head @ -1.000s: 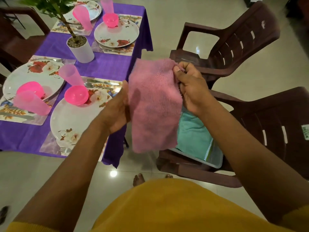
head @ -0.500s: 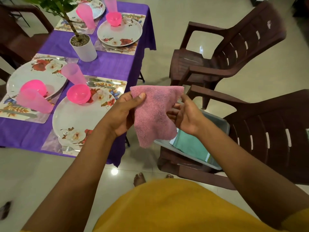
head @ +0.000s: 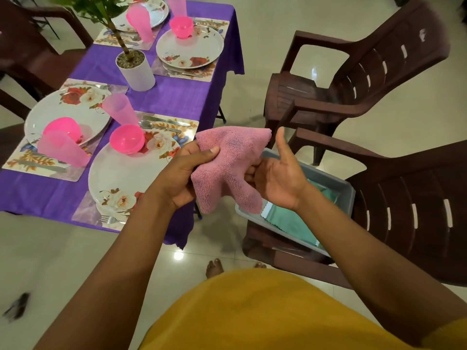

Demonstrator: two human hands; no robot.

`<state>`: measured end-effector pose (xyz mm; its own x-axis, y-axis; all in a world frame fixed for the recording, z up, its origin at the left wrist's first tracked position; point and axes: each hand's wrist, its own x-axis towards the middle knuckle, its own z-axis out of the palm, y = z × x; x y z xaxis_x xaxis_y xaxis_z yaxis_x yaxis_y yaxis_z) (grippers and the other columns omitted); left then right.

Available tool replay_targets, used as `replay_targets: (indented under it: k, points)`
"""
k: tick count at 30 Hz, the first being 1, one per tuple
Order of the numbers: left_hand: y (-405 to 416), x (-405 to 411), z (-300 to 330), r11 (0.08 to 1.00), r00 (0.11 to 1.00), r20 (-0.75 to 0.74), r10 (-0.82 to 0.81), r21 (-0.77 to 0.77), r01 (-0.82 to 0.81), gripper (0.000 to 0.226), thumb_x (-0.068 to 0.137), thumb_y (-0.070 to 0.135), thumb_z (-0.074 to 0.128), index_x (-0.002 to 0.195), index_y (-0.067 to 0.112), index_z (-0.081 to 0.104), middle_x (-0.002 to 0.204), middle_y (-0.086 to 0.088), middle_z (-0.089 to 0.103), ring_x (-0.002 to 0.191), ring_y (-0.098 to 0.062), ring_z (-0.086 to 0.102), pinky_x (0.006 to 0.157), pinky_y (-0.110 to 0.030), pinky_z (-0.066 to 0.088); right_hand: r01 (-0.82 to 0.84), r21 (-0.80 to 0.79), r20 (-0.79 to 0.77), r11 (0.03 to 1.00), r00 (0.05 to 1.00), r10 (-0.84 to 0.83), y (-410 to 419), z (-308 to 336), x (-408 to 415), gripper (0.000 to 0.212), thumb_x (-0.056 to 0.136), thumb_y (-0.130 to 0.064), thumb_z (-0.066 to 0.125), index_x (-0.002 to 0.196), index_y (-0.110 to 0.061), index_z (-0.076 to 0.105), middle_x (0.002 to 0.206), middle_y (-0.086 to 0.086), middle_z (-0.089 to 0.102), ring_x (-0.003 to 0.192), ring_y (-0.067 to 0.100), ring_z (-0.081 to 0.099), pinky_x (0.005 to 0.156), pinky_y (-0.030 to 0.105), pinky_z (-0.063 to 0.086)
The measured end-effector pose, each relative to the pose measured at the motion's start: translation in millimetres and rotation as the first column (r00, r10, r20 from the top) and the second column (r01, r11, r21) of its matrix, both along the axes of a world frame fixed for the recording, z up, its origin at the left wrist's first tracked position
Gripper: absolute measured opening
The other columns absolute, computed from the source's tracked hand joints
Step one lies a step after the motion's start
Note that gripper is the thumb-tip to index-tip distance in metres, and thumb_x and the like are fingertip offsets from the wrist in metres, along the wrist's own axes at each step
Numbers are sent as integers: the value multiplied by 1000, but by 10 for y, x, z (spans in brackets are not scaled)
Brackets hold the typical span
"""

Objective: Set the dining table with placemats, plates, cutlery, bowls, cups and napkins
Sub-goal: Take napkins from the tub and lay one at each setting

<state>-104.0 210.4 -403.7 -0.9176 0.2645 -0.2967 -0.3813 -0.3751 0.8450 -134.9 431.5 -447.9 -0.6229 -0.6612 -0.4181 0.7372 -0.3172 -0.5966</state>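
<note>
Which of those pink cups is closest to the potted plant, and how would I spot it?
Start at the white plant pot on the purple tablecloth. Just below it, a pale pink cup leans between two floral plates. Unlike the others, it stands right above a bright pink bowl.

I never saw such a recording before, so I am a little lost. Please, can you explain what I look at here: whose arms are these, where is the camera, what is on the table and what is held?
No machine here: the arms belong to a person, and the one camera sits on their head, looking down. That is why you see their own left hand and right hand from above. The left hand grips a pink cloth napkin; the right hand's fingers hold it from the other side, thumb raised. The table has a purple cover with floral placemats, flowered plates, pink bowls, pink cups, cutlery and a potted plant. On the near brown chair stands a grey tray with a green cloth.
</note>
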Motion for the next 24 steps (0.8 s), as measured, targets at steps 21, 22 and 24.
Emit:
replay_targets:
  k: [21,22,24]
  points:
    - [-339,-80,-317,969,982,180,63,-247,-16,32,103,3,51,124,14,73,90,-5,65,66,-8,54,57,-19,50,128,354,-267,926,963,-31,94,141,-155,53,101,10,41,144,-18,53,131,11,66,113,31,68,91,42,60]
    - [-351,-87,-312,970,985,159,62,-241,-22,36,103,1,51,129,15,71,101,-8,67,72,-11,57,59,-21,52,136,354,-317,925,948,-19,104,166,-152,51,100,14,41,137,-16,61,126,10,70,114,31,69,93,43,60]
    - [-379,-102,-317,967,993,101,66,-254,-38,36,101,-2,51,123,13,75,111,-17,65,87,-23,55,69,-27,52,151,394,-423,907,906,33,129,207,-145,51,98,18,40,109,-16,76,104,8,77,102,28,71,87,39,61]
